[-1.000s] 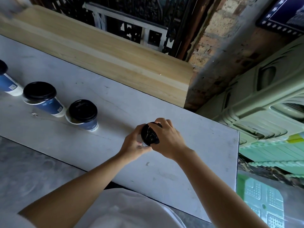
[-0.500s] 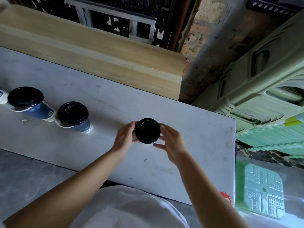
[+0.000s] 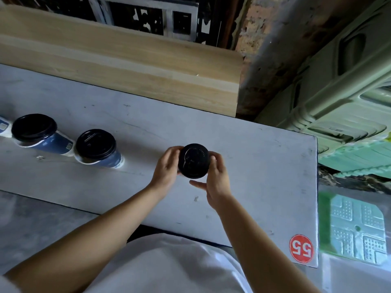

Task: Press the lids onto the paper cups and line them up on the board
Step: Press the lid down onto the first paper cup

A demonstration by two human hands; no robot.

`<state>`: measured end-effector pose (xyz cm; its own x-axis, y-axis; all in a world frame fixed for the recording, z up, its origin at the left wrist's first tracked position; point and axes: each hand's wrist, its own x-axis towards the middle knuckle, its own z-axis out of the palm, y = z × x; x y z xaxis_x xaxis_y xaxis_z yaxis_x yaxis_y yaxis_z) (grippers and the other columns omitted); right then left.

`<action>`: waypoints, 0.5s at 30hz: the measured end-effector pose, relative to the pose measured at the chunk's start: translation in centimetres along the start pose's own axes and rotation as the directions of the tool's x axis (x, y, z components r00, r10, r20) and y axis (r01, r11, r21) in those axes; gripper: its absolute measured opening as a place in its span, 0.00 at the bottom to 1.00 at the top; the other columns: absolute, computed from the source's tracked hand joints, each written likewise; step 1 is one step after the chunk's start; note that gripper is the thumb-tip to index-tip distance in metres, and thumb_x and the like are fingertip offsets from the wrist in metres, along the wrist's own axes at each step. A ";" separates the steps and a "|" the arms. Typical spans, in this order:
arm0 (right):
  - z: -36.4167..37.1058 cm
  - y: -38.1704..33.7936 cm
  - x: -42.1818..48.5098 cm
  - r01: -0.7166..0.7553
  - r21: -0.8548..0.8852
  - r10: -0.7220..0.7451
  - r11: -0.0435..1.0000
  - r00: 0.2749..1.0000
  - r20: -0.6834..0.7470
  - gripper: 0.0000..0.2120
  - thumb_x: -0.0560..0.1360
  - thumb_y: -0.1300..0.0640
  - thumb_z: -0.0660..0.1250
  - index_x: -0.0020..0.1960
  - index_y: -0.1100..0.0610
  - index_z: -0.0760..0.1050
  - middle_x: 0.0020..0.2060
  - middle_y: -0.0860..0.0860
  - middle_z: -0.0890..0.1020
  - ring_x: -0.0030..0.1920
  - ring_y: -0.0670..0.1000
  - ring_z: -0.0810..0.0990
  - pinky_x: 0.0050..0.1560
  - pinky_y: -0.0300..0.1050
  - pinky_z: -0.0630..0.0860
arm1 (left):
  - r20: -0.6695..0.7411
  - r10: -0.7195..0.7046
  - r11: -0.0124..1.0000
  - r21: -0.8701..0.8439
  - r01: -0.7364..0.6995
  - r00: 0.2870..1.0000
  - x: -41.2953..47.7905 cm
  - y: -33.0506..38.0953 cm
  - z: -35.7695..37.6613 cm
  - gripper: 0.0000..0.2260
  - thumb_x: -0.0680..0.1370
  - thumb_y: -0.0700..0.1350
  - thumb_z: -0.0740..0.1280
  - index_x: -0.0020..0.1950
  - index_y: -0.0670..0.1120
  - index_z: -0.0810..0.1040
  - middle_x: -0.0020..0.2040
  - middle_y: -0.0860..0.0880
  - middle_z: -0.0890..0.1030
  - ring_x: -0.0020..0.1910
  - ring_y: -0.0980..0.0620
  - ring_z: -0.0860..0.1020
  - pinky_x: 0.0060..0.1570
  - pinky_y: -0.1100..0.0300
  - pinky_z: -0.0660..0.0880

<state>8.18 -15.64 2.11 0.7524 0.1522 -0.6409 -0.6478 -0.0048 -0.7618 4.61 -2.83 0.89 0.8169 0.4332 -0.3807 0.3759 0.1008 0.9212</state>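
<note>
Where the grey board [image 3: 254,166] stops, a wooden plank [image 3: 127,66] adjoins; brick wall [image 3: 249,24] beyond.

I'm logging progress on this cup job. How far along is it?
Done: the left lidded cup, the right lidded cup and a cut-off cup at the frame edge stand in a row on the grey board. In hand: the left hand and right hand grip a black lid by its rim; any cup beneath is hidden. Left: set this one beside the row. No loose cups show.

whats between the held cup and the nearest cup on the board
In the head view, only the left hand gripping the held cup, then bare board up to the nearest cup.
</note>
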 end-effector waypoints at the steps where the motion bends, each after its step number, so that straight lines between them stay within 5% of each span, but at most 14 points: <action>1: 0.1 0.1 0.0 0.002 0.001 -0.002 1.000 1.000 -0.001 0.12 0.85 0.50 0.53 0.58 0.49 0.75 0.60 0.55 0.79 0.61 0.56 0.80 0.46 0.63 0.85 | 0.005 0.005 1.000 0.020 -0.005 1.000 0.0 0.1 0.1 0.11 0.86 0.46 0.55 0.55 0.54 0.78 0.51 0.55 0.83 0.55 0.51 0.81 0.51 0.54 0.82; 3: 0.2 -0.1 -0.2 0.001 0.008 -0.001 1.000 1.000 -0.010 0.12 0.85 0.51 0.53 0.59 0.49 0.75 0.60 0.55 0.78 0.61 0.55 0.79 0.47 0.63 0.84 | 0.024 0.012 0.999 0.052 -0.013 1.000 -0.1 0.5 0.3 0.13 0.86 0.47 0.53 0.57 0.55 0.78 0.53 0.57 0.83 0.58 0.52 0.81 0.56 0.52 0.80; 8: -0.4 -0.5 -0.8 -0.098 0.204 0.094 0.974 0.995 0.033 0.12 0.84 0.50 0.59 0.61 0.53 0.77 0.62 0.55 0.80 0.65 0.58 0.79 0.55 0.59 0.83 | 0.025 -0.123 0.991 -0.056 0.124 0.992 -0.7 1.4 0.7 0.14 0.86 0.45 0.51 0.60 0.49 0.76 0.52 0.56 0.82 0.53 0.56 0.81 0.46 0.56 0.83; 12: -0.4 0.6 -1.8 -0.080 0.304 0.066 0.949 0.996 0.054 0.12 0.85 0.55 0.60 0.63 0.53 0.79 0.60 0.51 0.83 0.66 0.55 0.79 0.61 0.48 0.79 | -0.116 -0.185 0.974 -0.150 0.167 0.976 -1.6 1.2 1.4 0.13 0.85 0.43 0.53 0.59 0.47 0.77 0.55 0.51 0.80 0.55 0.57 0.79 0.47 0.49 0.84; 15: -0.3 0.9 -1.7 -0.021 0.250 0.012 0.968 0.999 0.040 0.13 0.85 0.54 0.58 0.63 0.49 0.80 0.60 0.48 0.84 0.64 0.49 0.80 0.61 0.51 0.80 | -0.170 -0.211 0.970 -0.157 0.185 0.963 -1.7 0.9 1.6 0.11 0.84 0.43 0.55 0.55 0.45 0.77 0.55 0.47 0.80 0.55 0.51 0.80 0.45 0.46 0.84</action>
<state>6.33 -16.17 2.51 0.7393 0.1916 -0.6455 -0.6730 0.2390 -0.6999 4.27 -4.89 2.21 0.6327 0.5480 -0.5472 0.4472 0.3182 0.8359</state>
